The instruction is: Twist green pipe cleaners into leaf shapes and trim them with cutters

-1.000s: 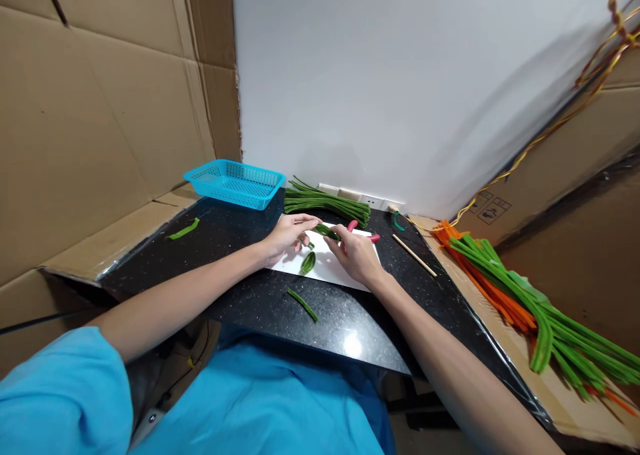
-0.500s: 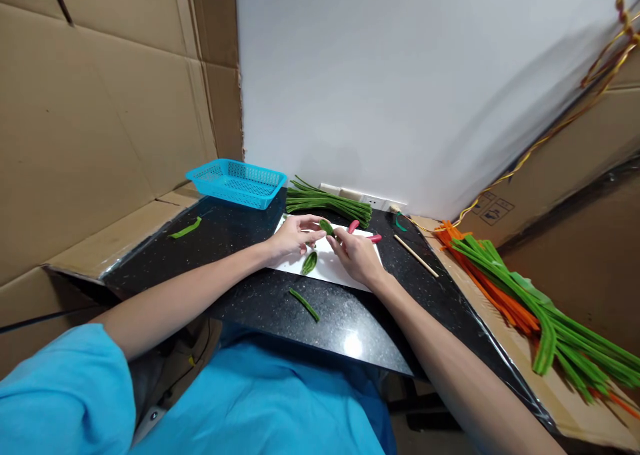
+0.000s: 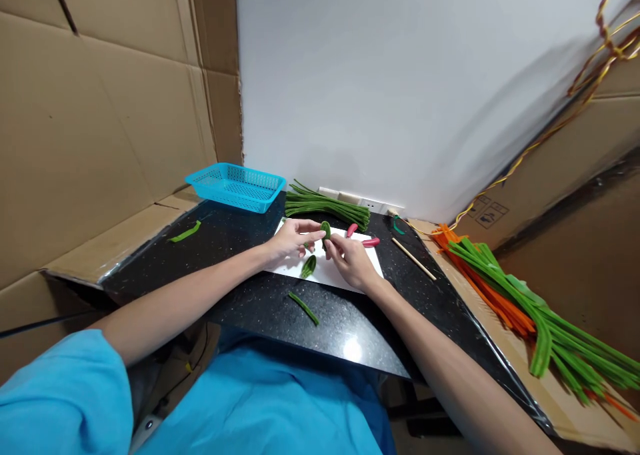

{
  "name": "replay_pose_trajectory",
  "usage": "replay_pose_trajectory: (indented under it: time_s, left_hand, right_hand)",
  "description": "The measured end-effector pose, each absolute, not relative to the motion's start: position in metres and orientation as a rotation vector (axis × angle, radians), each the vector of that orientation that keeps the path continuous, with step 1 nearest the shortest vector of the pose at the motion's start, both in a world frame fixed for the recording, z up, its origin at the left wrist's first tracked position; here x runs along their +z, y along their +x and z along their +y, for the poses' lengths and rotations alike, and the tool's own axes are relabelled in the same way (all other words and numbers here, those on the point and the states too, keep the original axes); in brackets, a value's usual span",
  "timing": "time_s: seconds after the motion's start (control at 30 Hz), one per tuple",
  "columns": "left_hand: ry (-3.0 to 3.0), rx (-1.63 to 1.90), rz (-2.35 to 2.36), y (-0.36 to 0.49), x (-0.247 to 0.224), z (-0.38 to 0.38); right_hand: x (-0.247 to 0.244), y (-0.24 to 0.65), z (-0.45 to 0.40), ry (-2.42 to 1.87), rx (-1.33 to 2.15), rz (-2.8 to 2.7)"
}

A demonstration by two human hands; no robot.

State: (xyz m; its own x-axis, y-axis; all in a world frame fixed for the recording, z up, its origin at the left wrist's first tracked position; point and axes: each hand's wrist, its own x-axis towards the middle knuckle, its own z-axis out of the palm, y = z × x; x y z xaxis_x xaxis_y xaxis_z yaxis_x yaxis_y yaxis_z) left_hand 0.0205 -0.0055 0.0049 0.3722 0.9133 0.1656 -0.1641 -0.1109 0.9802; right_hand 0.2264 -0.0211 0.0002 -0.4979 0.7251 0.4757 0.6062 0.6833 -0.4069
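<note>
Over a white board (image 3: 333, 275), my left hand (image 3: 295, 237) and my right hand (image 3: 350, 258) pinch a small dark green leaf-shaped piece (image 3: 326, 229) between their fingertips, one from each side. Another green leaf-shaped piece (image 3: 309, 266) lies on the board just below my hands. Red handles (image 3: 370, 243) of a tool rest at the board's right part, beyond my right hand; the rest of the tool is hidden. A short green strip (image 3: 303, 307) lies on the black table in front of the board.
Behind the board lies a bundle of green stems (image 3: 327, 205). A blue basket (image 3: 237, 186) stands at the back left, a light green strip (image 3: 185, 231) nearer. At right are a wooden stick (image 3: 414, 259), orange strips (image 3: 493, 295) and green strips (image 3: 530, 301).
The leaf-shaped piece between my hands has turned more upright. My hands have stayed in nearly the same place, and the view has shifted slightly.
</note>
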Motion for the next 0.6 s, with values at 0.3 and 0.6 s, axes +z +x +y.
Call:
replay_pose_trajectory:
  time_s: [0.3,0.6]
  left_hand:
    - [1.392,1.071,0.754,0.0205,0.0053,-0.0041]
    - [1.397,1.08,0.777,0.0169,0.0075,-0.005]
  right_hand:
    - [0.0025,0.2265,-0.0232,-0.971,0.351,-2.261]
    - [0.0042,0.2259,-0.0262,-0.932,0.403,-2.297]
